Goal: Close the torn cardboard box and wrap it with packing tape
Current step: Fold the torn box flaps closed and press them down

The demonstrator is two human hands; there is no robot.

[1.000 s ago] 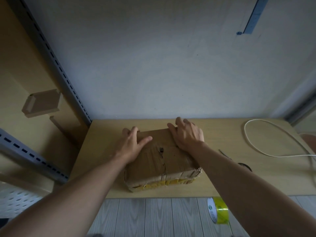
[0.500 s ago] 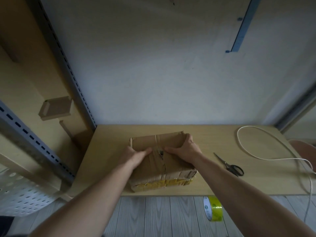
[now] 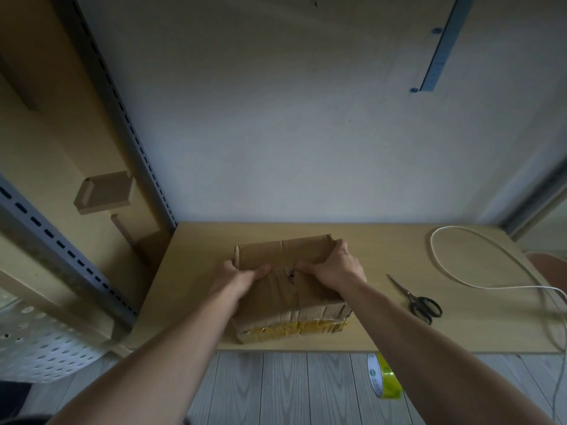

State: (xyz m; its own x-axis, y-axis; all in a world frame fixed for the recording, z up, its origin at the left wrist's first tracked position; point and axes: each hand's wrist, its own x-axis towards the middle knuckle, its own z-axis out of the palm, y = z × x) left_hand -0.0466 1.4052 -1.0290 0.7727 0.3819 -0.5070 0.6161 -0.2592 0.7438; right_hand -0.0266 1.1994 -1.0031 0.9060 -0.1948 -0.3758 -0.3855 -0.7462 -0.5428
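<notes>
Now, cardboard box (image 3: 288, 289): on the counter (image 3: 383, 250) near its front edge, flaps down, ragged split along the top seam; yellow tape band across the front face; no print I can make out.
left hand (image 3: 237, 276): grip closed over the box's left edge, thumb on top; fingers hidden down the side.
right hand (image 3: 334, 268): grip curled round the far right corner, thumb toward the split.
tape roll (image 3: 385, 377): on the floor, below the counter's front edge; core label too small to read.
scissors (image 3: 420, 302): right of the box, apart.
cord (image 3: 460, 262): white, cut off at the frame's right edge.
</notes>
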